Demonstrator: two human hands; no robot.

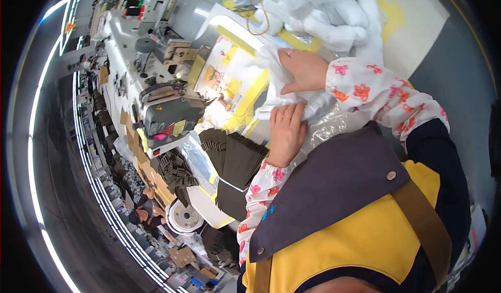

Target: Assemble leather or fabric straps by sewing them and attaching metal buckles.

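A crumpled piece of thin white sheet material [269, 96] lies between my hands over the worktable; I cannot tell whether it is cloth or paper. My left hand [287, 134] is closed on its near edge, fingers close together and pointing away from me. On the far side, my right hand [305, 70] is closed around a fold of it, thumb apart from the other fingers, with some fingertips hidden. Clear plastic film [331, 127] lies under and beside it, next to my apron. Several rolled white bundles [336, 19] are piled beyond my right hand.
A sewing machine [169, 110] stands to the left of my hands. Yellow-taped printed sheets [224, 79] cover the table beside it. Dark folded fabric pieces [229, 160], tied with a white band, lie near my left forearm. A white fan [185, 217] and another person [148, 212] are farther left.
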